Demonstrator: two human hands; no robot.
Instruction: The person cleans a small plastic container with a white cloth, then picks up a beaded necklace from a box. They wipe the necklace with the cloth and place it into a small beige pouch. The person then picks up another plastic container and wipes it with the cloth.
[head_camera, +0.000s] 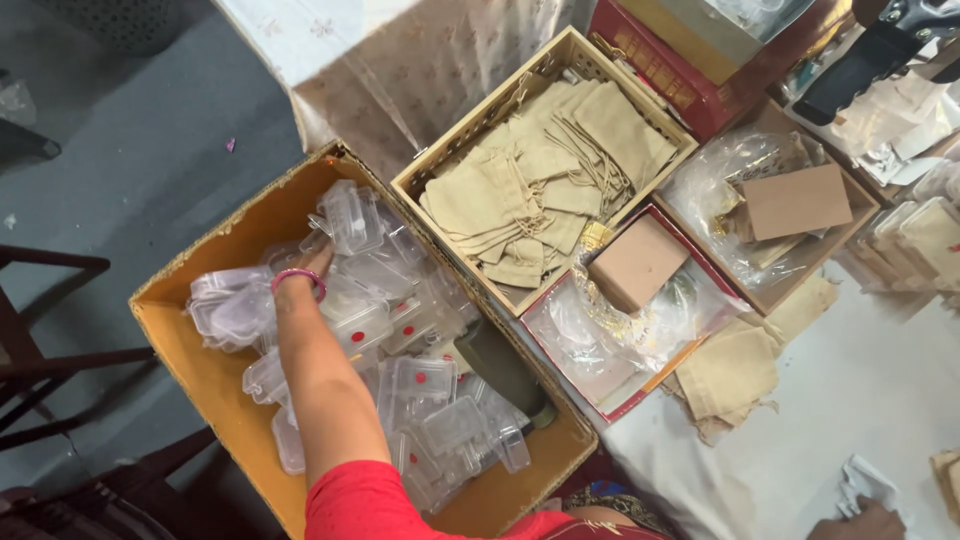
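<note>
Clear plastic cases (400, 330) fill the big cardboard box (190, 345) at your left. Your left hand (310, 262) reaches deep into the pile; fingers buried among cases, so can't tell if they grip one. Right hand (868, 520) sits at bottom-right edge on a white cloth (860, 480), looks curled on it, grip unclear. Beige drawstring pouches (545, 165) lie stacked in the tan tray (425, 175). Judging by that: pile of cases untouched mostly, early stage, most left to do.
</note>
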